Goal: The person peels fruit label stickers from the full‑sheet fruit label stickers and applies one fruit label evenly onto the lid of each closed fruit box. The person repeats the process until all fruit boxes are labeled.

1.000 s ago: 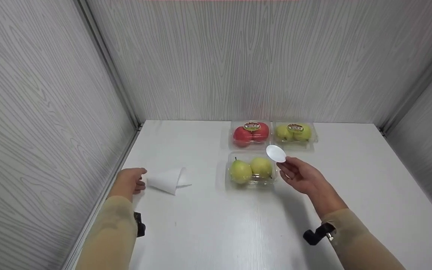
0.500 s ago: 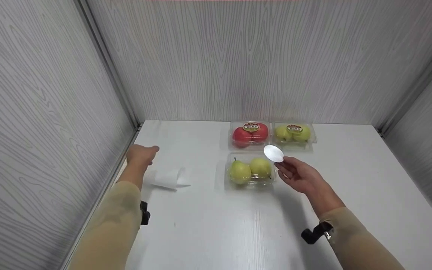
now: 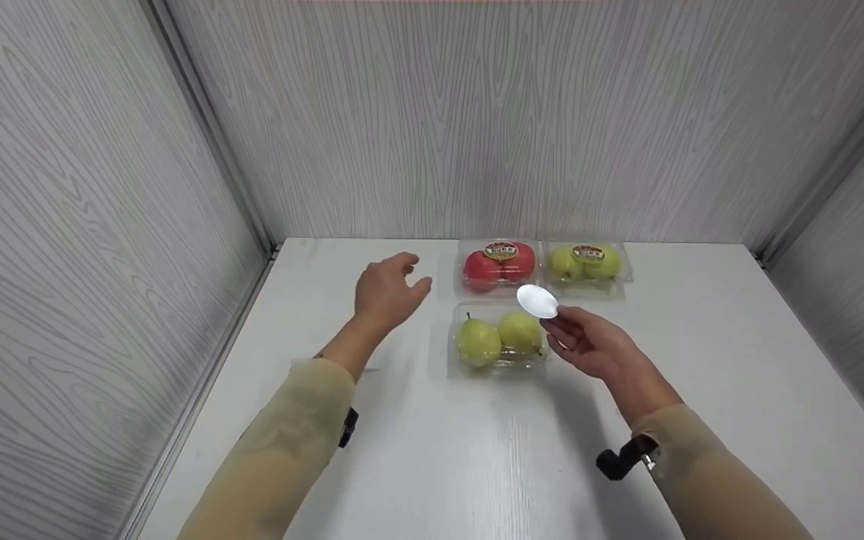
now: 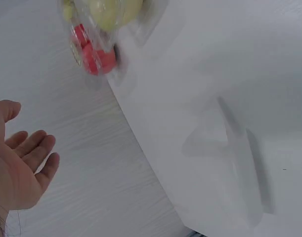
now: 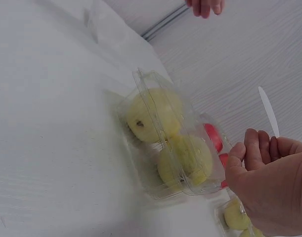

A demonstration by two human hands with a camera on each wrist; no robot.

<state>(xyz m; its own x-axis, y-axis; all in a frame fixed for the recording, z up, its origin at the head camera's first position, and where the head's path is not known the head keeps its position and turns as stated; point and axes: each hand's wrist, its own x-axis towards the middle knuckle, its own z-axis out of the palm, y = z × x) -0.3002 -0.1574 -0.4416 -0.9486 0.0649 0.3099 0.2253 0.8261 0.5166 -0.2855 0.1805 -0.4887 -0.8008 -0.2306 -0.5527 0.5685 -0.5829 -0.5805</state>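
Note:
A thin white oval label [image 3: 535,301] sits pinched between the thumb and fingers of my right hand [image 3: 598,346], held above the table beside a clear plastic box [image 3: 453,360] with two yellow-green pears [image 3: 479,343] in it. Seen edge-on in the right wrist view, the label [image 5: 268,111] looks flat. My left hand [image 3: 388,294] hovers left of the boxes, thumb apart from relaxed fingers, holding nothing. No oval label shows on the near box's lid. Below the left forearm, a curled white paper sheet [image 4: 239,168] is mostly hidden in the head view.
At the back stand a clear box of red apples [image 3: 483,271] and a second box of pears [image 3: 601,264], each with an oval label on its lid. Wood-grain panels [image 3: 372,120] enclose the white table [image 3: 432,465] at the back and sides.
My left hand has left the paper at the left and travelled right and up toward the boxes, its fingers spreading. My right hand has shifted slightly left with the label.

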